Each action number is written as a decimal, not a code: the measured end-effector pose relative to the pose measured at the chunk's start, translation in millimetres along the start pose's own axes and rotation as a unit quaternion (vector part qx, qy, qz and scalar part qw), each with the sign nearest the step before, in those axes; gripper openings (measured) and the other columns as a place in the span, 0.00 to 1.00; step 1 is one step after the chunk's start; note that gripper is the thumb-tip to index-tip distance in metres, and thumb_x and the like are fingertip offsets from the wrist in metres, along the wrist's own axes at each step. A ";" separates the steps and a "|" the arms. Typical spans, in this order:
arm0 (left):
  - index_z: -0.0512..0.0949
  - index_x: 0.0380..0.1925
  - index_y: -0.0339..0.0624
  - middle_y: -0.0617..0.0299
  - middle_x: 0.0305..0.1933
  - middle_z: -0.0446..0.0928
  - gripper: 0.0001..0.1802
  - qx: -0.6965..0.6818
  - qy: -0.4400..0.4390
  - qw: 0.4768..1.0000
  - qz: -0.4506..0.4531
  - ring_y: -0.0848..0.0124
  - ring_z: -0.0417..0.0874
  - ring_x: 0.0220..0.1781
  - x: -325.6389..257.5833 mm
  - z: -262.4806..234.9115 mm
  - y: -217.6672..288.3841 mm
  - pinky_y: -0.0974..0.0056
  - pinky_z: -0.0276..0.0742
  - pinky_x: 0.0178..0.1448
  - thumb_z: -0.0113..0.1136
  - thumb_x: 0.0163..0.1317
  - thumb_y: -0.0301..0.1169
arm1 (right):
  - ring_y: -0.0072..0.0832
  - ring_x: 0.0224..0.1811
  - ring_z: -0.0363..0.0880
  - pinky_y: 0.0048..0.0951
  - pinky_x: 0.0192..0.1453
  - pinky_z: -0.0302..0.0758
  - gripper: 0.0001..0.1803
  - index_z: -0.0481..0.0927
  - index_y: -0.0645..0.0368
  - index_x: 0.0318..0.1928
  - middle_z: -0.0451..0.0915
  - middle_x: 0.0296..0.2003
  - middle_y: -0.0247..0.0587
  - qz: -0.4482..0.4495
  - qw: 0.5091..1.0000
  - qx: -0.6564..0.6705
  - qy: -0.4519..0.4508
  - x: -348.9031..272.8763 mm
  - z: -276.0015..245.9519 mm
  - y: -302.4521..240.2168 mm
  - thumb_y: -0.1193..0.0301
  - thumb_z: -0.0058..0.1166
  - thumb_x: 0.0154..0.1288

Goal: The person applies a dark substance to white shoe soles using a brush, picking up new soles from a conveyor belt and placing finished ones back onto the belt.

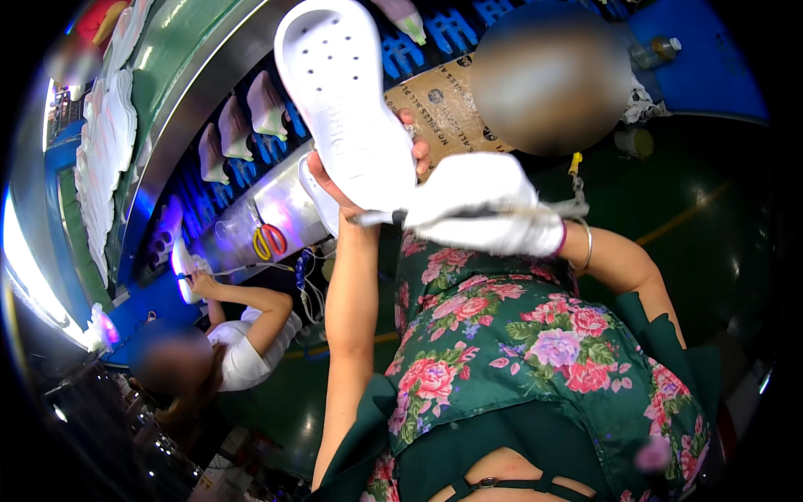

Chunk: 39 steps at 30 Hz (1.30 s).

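My left hand is wrapped round a white foam clog, its perforated toe end pointing up and away from me. Fingers show on the clog's right side, and the thumb side lies along its left edge. My right hand wears a white glove and is smeared by motion. It is closed on a thin tool with a greyish tip and a dark part. The tip lies against or just in front of the clog's heel end; I cannot tell whether it touches. Behind my left wrist, part of another white piece shows.
Scissors with red and yellow handles lie on a shiny metal surface. Behind it, blue racks carry pinkish-white clogs. Brown printed cardboard covers the worktop. A co-worker in white works at left. A bottle is far right.
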State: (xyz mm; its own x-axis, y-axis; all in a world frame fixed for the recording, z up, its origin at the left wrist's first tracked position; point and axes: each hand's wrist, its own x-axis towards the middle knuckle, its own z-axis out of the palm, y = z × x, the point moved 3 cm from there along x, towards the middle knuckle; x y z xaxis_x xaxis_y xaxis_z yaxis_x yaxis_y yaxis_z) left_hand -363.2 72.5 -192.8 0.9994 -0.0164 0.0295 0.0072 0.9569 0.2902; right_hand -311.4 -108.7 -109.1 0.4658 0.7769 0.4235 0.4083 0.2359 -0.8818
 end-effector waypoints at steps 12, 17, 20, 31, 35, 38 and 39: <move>0.66 0.70 0.41 0.38 0.53 0.73 0.62 0.097 -0.133 0.982 -0.094 0.54 0.76 0.40 21.4 11.4 20.3 0.56 0.71 0.41 0.63 0.48 0.78 | 0.34 0.41 0.88 0.32 0.47 0.83 0.12 0.92 0.50 0.45 0.90 0.44 0.39 0.026 0.997 -0.071 0.000 5.9 -9.4 -16.6 0.73 0.71 0.59; 0.64 0.73 0.42 0.31 0.59 0.69 0.60 0.049 0.016 0.985 -0.163 0.49 0.77 0.45 10.0 25.0 19.0 0.55 0.73 0.44 0.58 0.52 0.77 | 0.37 0.45 0.85 0.40 0.49 0.81 0.22 0.86 0.49 0.59 0.87 0.48 0.38 -0.116 0.966 -0.216 -0.083 -18.1 7.2 -8.2 0.73 0.66 0.63; 0.64 0.74 0.41 0.34 0.61 0.71 0.61 0.058 -0.046 0.982 -0.174 0.49 0.77 0.46 13.5 24.9 18.4 0.54 0.73 0.42 0.61 0.50 0.74 | 0.34 0.44 0.87 0.36 0.47 0.82 0.18 0.90 0.47 0.51 0.89 0.47 0.35 -0.074 0.979 -0.167 -0.095 -19.6 18.0 -21.4 0.70 0.71 0.59; 0.65 0.73 0.38 0.35 0.57 0.73 0.61 0.108 -0.023 0.985 -0.135 0.49 0.77 0.44 15.6 6.1 33.6 0.54 0.71 0.39 0.62 0.50 0.74 | 0.35 0.42 0.88 0.35 0.47 0.82 0.15 0.91 0.50 0.47 0.90 0.43 0.36 -0.083 0.987 -0.135 -0.034 -10.8 15.9 -19.4 0.72 0.74 0.57; 0.65 0.73 0.38 0.35 0.57 0.74 0.61 0.126 -0.007 0.984 -0.127 0.49 0.77 0.43 11.3 -6.3 37.6 0.54 0.71 0.39 0.62 0.50 0.75 | 0.34 0.42 0.88 0.37 0.48 0.82 0.15 0.91 0.49 0.46 0.90 0.43 0.37 0.012 0.995 -0.099 0.016 11.0 -2.7 -20.8 0.73 0.74 0.57; 0.65 0.73 0.37 0.34 0.57 0.74 0.61 0.115 -0.012 0.985 -0.125 0.48 0.77 0.44 16.8 -4.7 36.6 0.53 0.72 0.40 0.61 0.51 0.75 | 0.34 0.45 0.88 0.37 0.51 0.82 0.21 0.90 0.45 0.52 0.89 0.48 0.35 -0.091 0.976 -0.195 -0.032 -7.7 22.1 -15.2 0.73 0.73 0.56; 0.65 0.73 0.37 0.34 0.57 0.74 0.61 0.107 -0.017 0.986 -0.124 0.47 0.78 0.45 17.2 -1.8 35.9 0.53 0.73 0.40 0.60 0.52 0.75 | 0.34 0.45 0.88 0.37 0.50 0.82 0.19 0.91 0.46 0.50 0.90 0.47 0.36 -0.064 0.991 -0.117 -0.021 -6.4 23.3 -18.3 0.74 0.73 0.57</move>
State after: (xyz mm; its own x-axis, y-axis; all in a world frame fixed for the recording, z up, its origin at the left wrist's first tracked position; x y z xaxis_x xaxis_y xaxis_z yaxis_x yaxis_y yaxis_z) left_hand -345.7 107.1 -183.6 0.9661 -0.2555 -0.0362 0.2403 0.8395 0.4873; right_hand -340.2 -104.4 -100.6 0.3678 0.7736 0.5160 0.6352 0.1963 -0.7470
